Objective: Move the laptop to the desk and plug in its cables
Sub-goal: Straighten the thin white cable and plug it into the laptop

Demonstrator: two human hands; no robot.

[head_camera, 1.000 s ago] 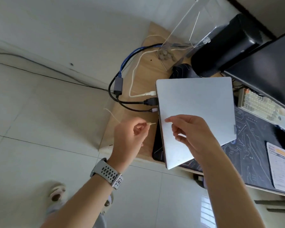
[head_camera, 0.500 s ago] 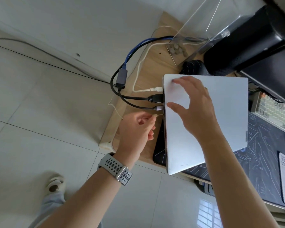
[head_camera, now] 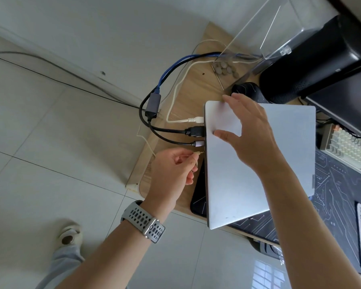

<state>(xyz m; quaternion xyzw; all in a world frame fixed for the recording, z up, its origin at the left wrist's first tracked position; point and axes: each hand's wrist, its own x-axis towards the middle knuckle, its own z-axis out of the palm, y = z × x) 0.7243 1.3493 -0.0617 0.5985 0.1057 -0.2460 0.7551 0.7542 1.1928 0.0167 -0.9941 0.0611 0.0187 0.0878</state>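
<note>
A closed silver laptop (head_camera: 283,163) lies on the dark desk mat (head_camera: 342,205) at the left end of the wooden desk (head_camera: 198,94). My right hand (head_camera: 250,132) rests flat on its lid with fingers spread. My left hand (head_camera: 171,170) pinches a thin cream audio cable's plug (head_camera: 198,152), whose tip touches the laptop's left edge. Above it, a white plug (head_camera: 196,119), a black plug (head_camera: 195,131) and a small grey plug (head_camera: 198,143) sit in the same edge.
A grey adapter (head_camera: 152,105) with a blue cable hangs off the desk's left side. A clear acrylic stand (head_camera: 265,34), a black speaker (head_camera: 313,65), a monitor and a keyboard (head_camera: 348,149) crowd the back right. The floor is tiled, and my foot (head_camera: 69,234) shows below.
My left hand carried the thin plug up and right to the laptop's edge. My right hand went from hovering above the lid to lying flat on it.
</note>
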